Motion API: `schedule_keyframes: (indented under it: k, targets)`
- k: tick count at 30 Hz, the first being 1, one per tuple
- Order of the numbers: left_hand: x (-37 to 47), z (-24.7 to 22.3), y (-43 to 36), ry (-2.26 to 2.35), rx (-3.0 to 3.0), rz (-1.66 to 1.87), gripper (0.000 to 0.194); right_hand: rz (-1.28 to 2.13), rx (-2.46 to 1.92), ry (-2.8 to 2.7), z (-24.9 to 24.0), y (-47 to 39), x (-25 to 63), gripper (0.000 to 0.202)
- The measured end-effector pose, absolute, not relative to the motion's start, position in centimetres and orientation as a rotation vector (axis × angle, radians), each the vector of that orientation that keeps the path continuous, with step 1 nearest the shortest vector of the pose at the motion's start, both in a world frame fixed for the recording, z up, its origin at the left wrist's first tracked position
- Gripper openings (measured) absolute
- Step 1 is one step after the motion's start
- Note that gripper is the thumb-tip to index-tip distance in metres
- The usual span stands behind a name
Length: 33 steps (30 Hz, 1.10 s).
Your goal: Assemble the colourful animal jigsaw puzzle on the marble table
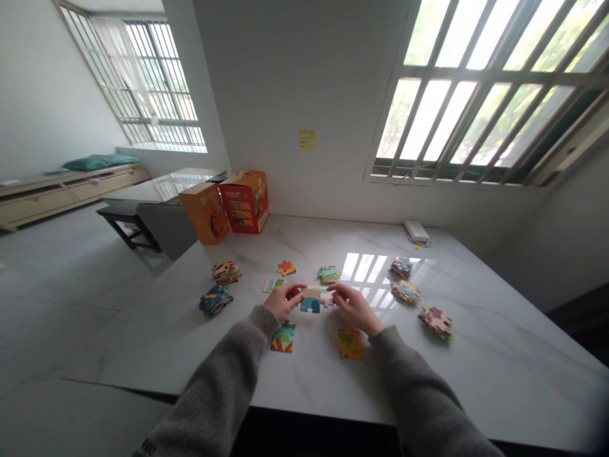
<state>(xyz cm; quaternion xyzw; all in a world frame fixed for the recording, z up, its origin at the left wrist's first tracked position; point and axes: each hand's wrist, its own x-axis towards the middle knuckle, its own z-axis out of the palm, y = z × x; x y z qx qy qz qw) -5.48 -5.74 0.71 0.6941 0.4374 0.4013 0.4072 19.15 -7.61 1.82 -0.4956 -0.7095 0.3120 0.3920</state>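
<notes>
Both hands are occupied at the white table point(314, 384). The left hand point(284, 301) pinches the left edge of a puzzle part point(311, 303) between thumb and fingertips. The right hand point(354, 309) pinches the right edge of the same part in like manner. The part is held near the middle of the table, between the 2 hands, and shows cream, blue and some pink; whether it is 1 piece or 2 joined cannot be told.

Around the hands, the following is noted. A teal piece point(272, 285) lies just beyond the left hand, with a red-orange piece point(286, 268) behind it. A mint piece point(328, 274) lies beyond the held part. Nearer the person, a striped piece point(282, 339) lies near the left wrist and a yellow piece point(350, 344) near the right wrist.

At the left, 2 stacks stand close together: a red stack point(226, 271) and a blue stack point(216, 301). At the right are 3: a purple stack point(401, 266), an orange stack point(406, 292) and a pink stack point(436, 322). At the rear left, 2 orange boxes point(245, 203) stand upright
</notes>
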Motion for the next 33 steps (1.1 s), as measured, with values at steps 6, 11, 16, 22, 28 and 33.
schedule_keyframes:
  k: [6,11,16,22,28,33]
  targets:
    - [-5.3,1.0,-6.1,1.037,1.781,0.989,0.033,0.812,-1.182,-1.855,2.4,-8.6,17.8,0.029]
    - [-5.2,1.1,-6.3,1.015,1.758,1.018,0.030,0.851,-1.120,-1.861,2.4,-8.8,17.0,0.028]
    - [-5.2,1.1,-6.3,1.007,1.758,1.027,0.034,0.933,-1.113,-1.704,1.7,-8.4,17.0,0.026]
    - [-5.2,1.1,-6.2,0.989,1.746,1.116,0.032,0.996,-1.042,-1.585,1.6,-8.4,16.5,0.029]
    - [-5.3,1.0,-5.9,1.001,1.639,1.281,0.034,0.939,-0.996,-1.624,1.5,-8.5,16.2,0.033]
    - [-5.4,1.0,-6.0,0.987,1.711,1.267,0.035,0.894,-0.992,-1.556,1.8,-8.6,16.1,0.032]
